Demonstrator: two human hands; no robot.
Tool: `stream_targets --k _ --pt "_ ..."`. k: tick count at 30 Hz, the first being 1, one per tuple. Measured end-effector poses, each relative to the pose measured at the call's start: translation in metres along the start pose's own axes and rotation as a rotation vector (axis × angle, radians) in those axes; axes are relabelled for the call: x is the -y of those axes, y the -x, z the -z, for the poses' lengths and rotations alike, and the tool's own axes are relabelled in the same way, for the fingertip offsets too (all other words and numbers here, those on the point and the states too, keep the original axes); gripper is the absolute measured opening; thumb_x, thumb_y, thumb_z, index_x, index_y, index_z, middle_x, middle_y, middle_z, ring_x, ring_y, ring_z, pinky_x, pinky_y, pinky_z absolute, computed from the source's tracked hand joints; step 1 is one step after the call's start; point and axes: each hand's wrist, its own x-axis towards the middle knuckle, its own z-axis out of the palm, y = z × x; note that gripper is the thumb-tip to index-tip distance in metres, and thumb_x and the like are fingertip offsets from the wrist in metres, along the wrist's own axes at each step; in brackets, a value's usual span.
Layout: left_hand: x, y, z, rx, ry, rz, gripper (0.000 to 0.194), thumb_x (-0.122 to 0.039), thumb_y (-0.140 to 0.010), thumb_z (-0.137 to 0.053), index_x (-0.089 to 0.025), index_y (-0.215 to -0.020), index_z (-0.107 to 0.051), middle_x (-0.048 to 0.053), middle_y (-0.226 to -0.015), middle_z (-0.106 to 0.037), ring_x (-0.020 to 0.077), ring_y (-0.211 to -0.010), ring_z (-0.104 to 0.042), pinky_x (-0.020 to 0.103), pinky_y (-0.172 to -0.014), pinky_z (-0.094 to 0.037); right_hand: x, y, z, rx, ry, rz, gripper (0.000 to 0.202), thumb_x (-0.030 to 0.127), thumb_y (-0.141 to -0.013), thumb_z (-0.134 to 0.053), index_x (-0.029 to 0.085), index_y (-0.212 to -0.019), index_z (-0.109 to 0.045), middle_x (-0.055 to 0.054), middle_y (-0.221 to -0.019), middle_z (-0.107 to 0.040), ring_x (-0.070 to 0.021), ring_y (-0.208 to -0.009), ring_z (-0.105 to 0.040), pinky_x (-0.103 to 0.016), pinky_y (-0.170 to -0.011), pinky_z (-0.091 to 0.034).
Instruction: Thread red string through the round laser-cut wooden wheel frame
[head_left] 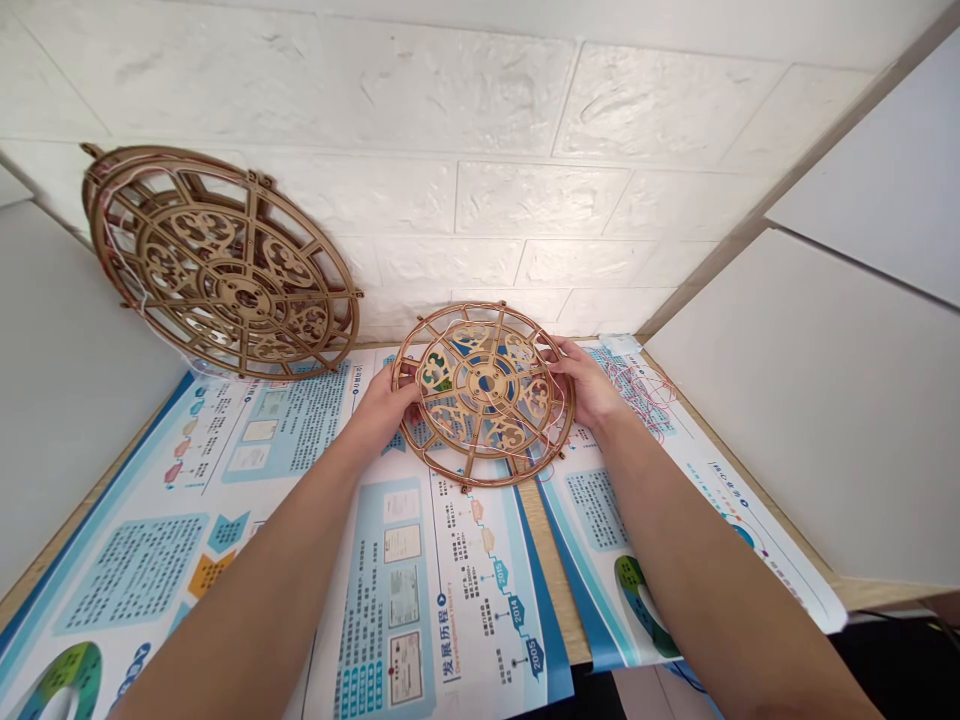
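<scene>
A round gold openwork frame (486,385) with scroll ornaments, spokes and a central ring is held above the printed sheets. My left hand (390,405) grips its left rim, the fingers reaching behind it. On the opposite side, my right hand (585,382) has closed around the right rim. Thin pale and reddish wires run over the frame's face. Further left, a stack of similar larger-looking round frames (225,265) leans against the white wall, with wires looped along the rim.
Printed posters (262,500) cover much of the wooden tabletop (555,560). A tangle of thin red wire (645,395) lies at the back right. White brick-pattern wall (450,120) stands behind, with white panels (810,400) on both sides.
</scene>
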Motion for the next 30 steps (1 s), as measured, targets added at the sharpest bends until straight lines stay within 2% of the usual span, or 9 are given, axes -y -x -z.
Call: stream_targets --k 8,14,30 --pt "0.0031 -0.0017 0.002 0.011 -0.017 -0.012 0.025 -0.02 -0.066 -0.069 -0.019 -0.087 -0.055 -0.001 -0.067 -0.056 0.0126 -0.052 -0.048 0.024 -0.045 -0.036 0.0002 0.0001 -0.0011 -0.011 0.017 -0.007 0.045 0.015 -0.056 -0.073 0.024 -0.1 -0.063 0.003 -0.082 -0.067 -0.0137 -0.062 -0.06 -0.024 -0.051 -0.049" --pt "0.0007 -0.0004 0.0006 0.009 -0.014 -0.009 0.025 -0.019 -0.065 -0.068 -0.019 -0.087 -0.055 -0.001 -0.067 -0.056 0.0122 -0.052 -0.048 0.024 -0.045 -0.036 -0.001 -0.0013 0.0003 -0.037 0.038 -0.024 0.044 0.017 -0.057 -0.069 0.024 -0.099 -0.064 0.004 -0.078 -0.063 -0.0109 -0.051 -0.052 -0.023 -0.041 -0.039" --pt "-0.0043 0.0018 -0.0027 -0.011 -0.015 0.014 0.027 -0.021 -0.063 -0.069 -0.019 -0.086 -0.055 -0.001 -0.065 -0.057 0.0122 -0.051 -0.047 0.024 -0.044 -0.035 -0.0022 -0.0014 0.0009 -0.034 0.041 -0.016 0.045 0.017 -0.056 -0.072 0.023 -0.1 -0.062 0.005 -0.077 -0.062 -0.0102 -0.051 -0.053 -0.022 -0.041 -0.041"
